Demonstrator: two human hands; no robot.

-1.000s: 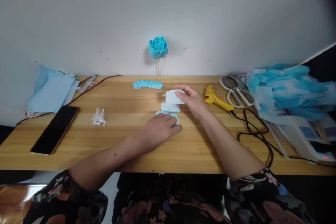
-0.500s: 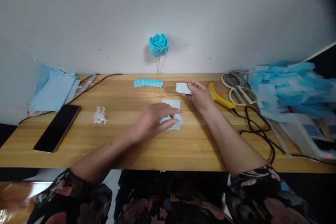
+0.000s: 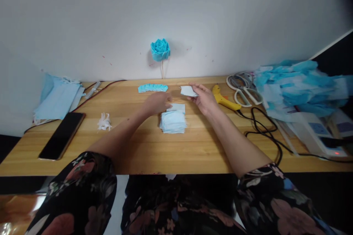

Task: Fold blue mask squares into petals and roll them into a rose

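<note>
My right hand [image 3: 203, 97] pinches a small white fabric square [image 3: 188, 91], perhaps several layers, above the far part of the table. Left of it, my left hand [image 3: 157, 103] hovers low with fingers bent; the thumb is apart from them at the left edge of a single pale square [image 3: 179, 108]. I see nothing between those fingers, and whether they touch the square is unclear. Just in front lies a neat stack of pale blue squares [image 3: 173, 122]. Behind my left hand is a row of folded blue petals [image 3: 152, 87].
A blue fabric rose [image 3: 160, 49] on a stick stands by the wall. Face masks [image 3: 56, 97], a phone [image 3: 63, 136] and white scraps [image 3: 104, 121] lie left. Rightward are a yellow glue gun [image 3: 224, 99], scissors [image 3: 248, 96], a black cable [image 3: 263, 128] and blue scraps [image 3: 298, 88].
My left hand has moved away from over the stack, up and left to the single square, uncovering the stack. My right hand keeps its hold. The view has shifted slightly.
</note>
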